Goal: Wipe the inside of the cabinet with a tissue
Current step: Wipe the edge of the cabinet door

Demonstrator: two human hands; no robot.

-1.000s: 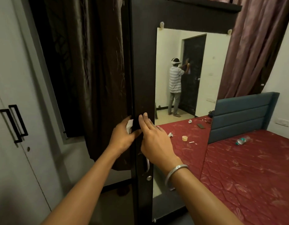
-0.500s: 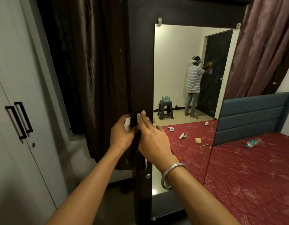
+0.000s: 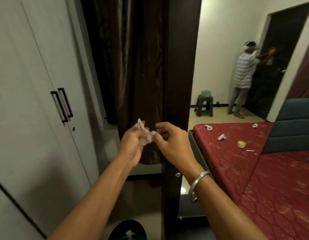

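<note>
- One tissue [image 3: 144,135], white and crumpled, held in front of the dark cabinet door [image 3: 182,84], at about the door's mid-height and over its left edge.
- My left hand [image 3: 132,144] has its fingers curled round the tissue; most of the wad sits in this hand, with one corner sticking up above the fingers.
- My right hand [image 3: 172,144] pinches the tissue's right end between thumb and forefinger; its other fingers are loosely curled and hold nothing more.
- The two hands are nearly touching, the tissue bridging them. Neither hand touches the cabinet door.
- One metal bangle [image 3: 198,186] on my right wrist.
- One dark brown curtain [image 3: 141,66] hangs just left of the cabinet door, behind my hands.
- One mirror [image 3: 228,49] on the cabinet door's face, right of its dark frame. Reflected in it: one person in a striped shirt [image 3: 243,71] at a dark door, one stool [image 3: 204,106] with a greenish item on top, and a red mattress [image 3: 228,153].
- On the reflected mattress: three small white objects and one roll of tape [image 3: 241,144]; cannot identify the white ones.
- One grey wardrobe [image 3: 28,101] well left of the cabinet door, with two black handles [image 3: 62,104] side by side.
- One blue headboard [image 3: 296,122] and the red bed [image 3: 280,196] to the right of the cabinet door.
</note>
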